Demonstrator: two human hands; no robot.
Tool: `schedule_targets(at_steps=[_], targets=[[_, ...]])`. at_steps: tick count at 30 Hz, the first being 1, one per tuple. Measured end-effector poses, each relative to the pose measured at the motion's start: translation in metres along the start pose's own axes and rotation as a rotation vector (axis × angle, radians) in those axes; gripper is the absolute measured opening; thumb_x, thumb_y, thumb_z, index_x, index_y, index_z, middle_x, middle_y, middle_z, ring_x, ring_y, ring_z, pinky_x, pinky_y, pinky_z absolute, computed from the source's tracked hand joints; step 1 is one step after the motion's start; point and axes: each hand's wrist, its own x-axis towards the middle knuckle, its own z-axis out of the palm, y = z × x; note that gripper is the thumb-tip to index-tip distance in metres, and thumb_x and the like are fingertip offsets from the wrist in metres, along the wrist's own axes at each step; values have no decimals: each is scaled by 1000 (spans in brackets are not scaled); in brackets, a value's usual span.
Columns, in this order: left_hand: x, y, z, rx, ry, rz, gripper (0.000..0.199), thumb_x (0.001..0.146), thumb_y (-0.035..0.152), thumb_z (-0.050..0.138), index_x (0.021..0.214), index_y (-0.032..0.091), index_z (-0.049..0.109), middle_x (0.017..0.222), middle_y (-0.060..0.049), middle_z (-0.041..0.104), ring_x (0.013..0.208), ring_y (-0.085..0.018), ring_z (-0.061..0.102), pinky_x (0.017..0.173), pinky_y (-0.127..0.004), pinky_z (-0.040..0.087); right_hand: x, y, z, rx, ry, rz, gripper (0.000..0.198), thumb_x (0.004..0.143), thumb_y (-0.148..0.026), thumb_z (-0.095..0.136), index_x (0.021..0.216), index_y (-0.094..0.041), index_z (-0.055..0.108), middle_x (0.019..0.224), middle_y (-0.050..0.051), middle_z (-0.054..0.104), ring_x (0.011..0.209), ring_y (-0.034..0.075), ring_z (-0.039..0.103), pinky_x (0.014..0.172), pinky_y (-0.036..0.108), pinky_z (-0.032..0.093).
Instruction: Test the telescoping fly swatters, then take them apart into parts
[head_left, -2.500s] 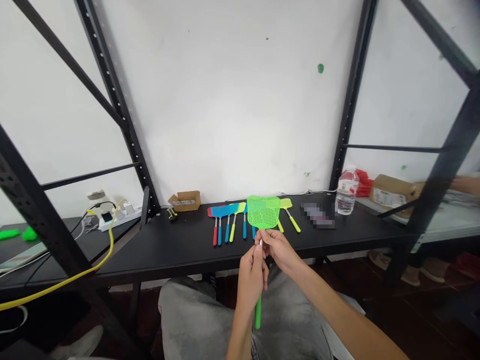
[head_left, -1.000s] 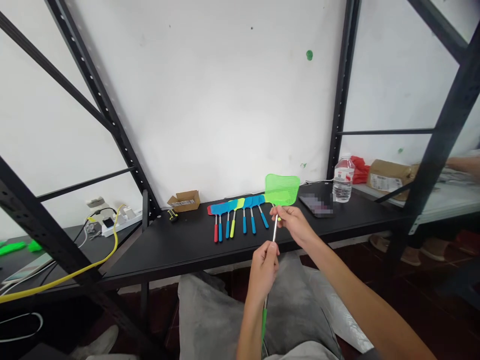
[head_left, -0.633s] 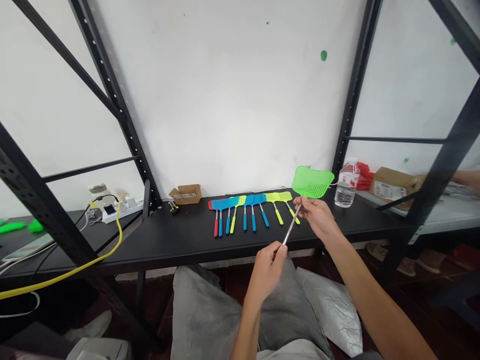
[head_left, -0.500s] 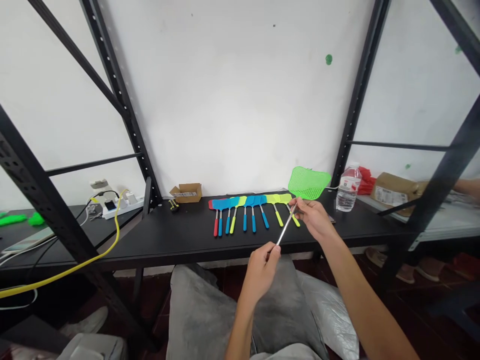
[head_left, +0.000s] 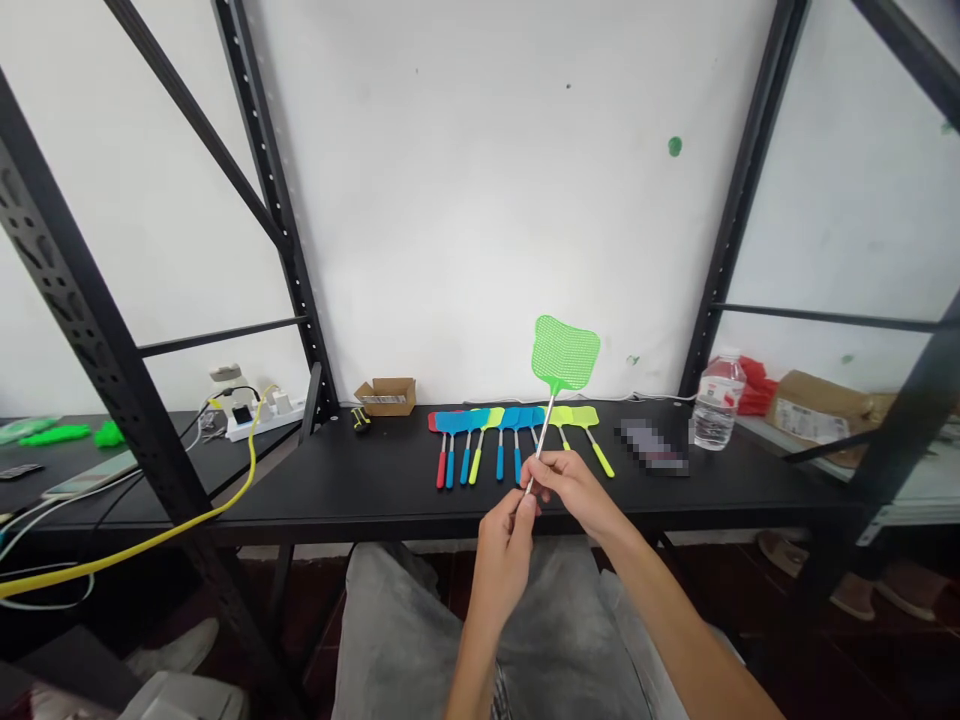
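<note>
A green fly swatter (head_left: 565, 353) with a perforated head and thin metal shaft is held up between my two hands, head upward and tilted a little to the right. My left hand (head_left: 507, 535) is closed around its lower end, hiding the handle. Just above, my right hand (head_left: 564, 480) pinches the shaft. Behind them a row of fly swatters (head_left: 451, 424) lies on the black table (head_left: 322, 490), heads toward the wall and overlapping. Their colours are red, blue and yellow-green. My hands and the held shaft cover part of the row.
A small open cardboard box (head_left: 385, 398) and a black-and-yellow tape measure (head_left: 361, 420) lie left of the row. To the right are a blurred-out flat item (head_left: 654, 446) and a water bottle (head_left: 718, 400). Black metal posts (head_left: 296, 270) frame the table. A yellow cable (head_left: 247, 440) crosses at left.
My right hand has slid down the shaft from near the swatter's head to just above my left hand. The swatter has swung left and more upright. The view has shifted slightly.
</note>
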Motion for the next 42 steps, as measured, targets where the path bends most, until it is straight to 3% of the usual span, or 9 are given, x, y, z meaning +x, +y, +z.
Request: schedule_targets(at_steps=[5,11,15,24,27,30,37,40,42], targets=[[0,3,-3,148,-19,-10,42,96,52,40,72,19,47,59,5,31,53,-11,28,52,-24,19,5,4,-11,162,167,15,44,80,-57,65,65,-16,65,69,5,59,57,11,47,50,26,35],[-4,3,9,392,-150,-1,42,96,50,41,66,20,45,56,3,35,54,-13,33,55,-26,17,2,1,-71,347,539,-22,39,69,-54,77,66,-18,61,71,3,57,57,11,45,48,25,33],[-3,7,7,409,-160,25,42,95,50,43,65,21,46,54,3,38,53,-14,35,55,-26,17,0,-1,-89,358,584,-44,38,70,-54,77,69,-20,60,73,3,58,56,12,46,47,27,34],[-5,11,-32,493,-239,30,40,94,48,44,67,21,56,57,2,43,56,-14,38,55,-25,23,-1,2,-96,470,716,-58,40,68,-56,78,72,-21,59,72,1,58,51,9,43,45,26,33],[-7,10,-38,491,-235,26,40,93,48,45,68,20,59,58,1,44,56,-14,39,55,-24,25,1,3,-96,458,706,-69,42,72,-61,72,73,-22,57,73,1,58,52,9,43,45,25,34],[-7,11,-43,502,-173,5,39,92,49,48,70,20,63,57,2,45,55,-14,39,54,-24,25,6,4,-72,458,655,-39,43,72,-63,70,75,-22,57,73,1,59,51,9,43,46,25,33],[-5,4,-32,449,-25,28,36,95,49,43,82,20,61,57,2,46,52,-14,42,53,-24,26,5,15,19,233,96,91,42,82,-59,60,76,-18,63,74,4,63,57,11,52,48,23,35],[-4,-6,-23,334,-10,-19,36,95,51,42,93,20,59,57,4,41,51,-13,37,51,-24,24,3,15,27,180,25,88,38,82,-56,64,79,-18,65,75,2,62,56,9,49,48,22,35],[-4,-9,-19,280,-12,-35,38,95,53,41,87,19,57,58,4,38,52,-12,32,50,-24,22,2,13,23,183,8,99,39,81,-56,65,79,-17,66,75,2,62,56,9,50,49,23,37]])
